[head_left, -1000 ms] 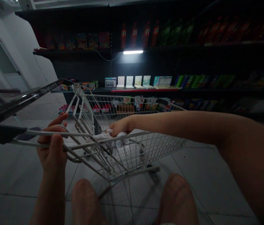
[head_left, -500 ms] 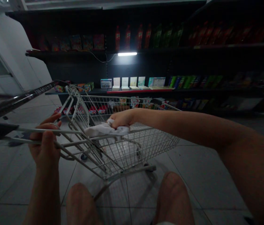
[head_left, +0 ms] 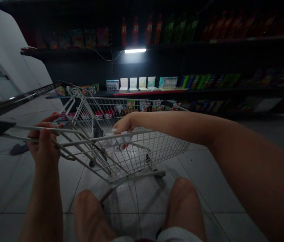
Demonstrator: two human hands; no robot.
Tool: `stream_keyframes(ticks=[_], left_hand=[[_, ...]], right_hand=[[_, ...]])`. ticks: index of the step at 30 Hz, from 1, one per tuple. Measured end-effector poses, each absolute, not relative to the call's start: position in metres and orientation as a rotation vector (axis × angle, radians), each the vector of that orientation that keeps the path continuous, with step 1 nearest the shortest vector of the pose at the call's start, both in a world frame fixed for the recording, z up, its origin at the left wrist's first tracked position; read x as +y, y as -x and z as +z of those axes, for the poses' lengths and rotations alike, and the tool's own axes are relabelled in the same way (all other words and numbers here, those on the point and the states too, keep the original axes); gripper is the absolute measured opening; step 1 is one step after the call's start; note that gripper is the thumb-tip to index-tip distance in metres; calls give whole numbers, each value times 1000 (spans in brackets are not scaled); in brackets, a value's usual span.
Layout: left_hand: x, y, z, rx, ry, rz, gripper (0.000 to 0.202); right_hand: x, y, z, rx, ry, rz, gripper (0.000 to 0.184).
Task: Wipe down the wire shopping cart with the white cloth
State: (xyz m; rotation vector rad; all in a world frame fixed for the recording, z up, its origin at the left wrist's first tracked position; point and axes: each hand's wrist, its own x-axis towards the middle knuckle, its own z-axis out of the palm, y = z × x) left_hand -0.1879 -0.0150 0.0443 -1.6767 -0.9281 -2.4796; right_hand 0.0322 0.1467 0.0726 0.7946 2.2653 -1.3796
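Two bare hands were busy at a shopping cart (head_left: 162, 146) in the head view. The left hand (head_left: 44, 137) had its fingers curled around a metal rail (head_left: 68, 129) near the black handle (head_left: 28, 95). The right hand (head_left: 123, 124) reached over the near top edge (head_left: 142, 133) and bunched a white cloth (head_left: 119, 144) in its fingers, though most of the fingertips were hidden. The cloth was inside the basket, behind the near wires; whether it touched them, I cannot tell. The step in hand looked like rubbing the cart's inside with the cloth. The next move seemed to call for a firm grip on the rail and a flat push of the cloth along the wires. The right arm lay close above the top edge, so it could bump there. Past the hand, the basket had room toward its far end. Two knees (head_left: 87, 206) sat close in front, leaving little room there, but the floor (head_left: 222, 174) at the right gave more.
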Motion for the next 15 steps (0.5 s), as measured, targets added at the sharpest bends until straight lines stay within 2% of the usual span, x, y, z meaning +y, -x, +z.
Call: stream_keyframes(ticks=[4, 7, 11, 15], left_hand=[[-18, 194, 44, -1055, 1642, -2453, 36], [-17, 199, 44, -1049, 1638, -2472, 38], [-14, 206, 47, -1059, 1575, -2536, 49], [-19, 220, 45, -1258, 1600, -2539, 54]], right_hand=[[143, -45, 107, 2311, -815, -1401, 26], [139, -42, 93, 2345, -806, -1368, 23], [142, -36, 64, 2250, -800, -1299, 29], [144, -49, 95, 2389, -849, -1214, 26]])
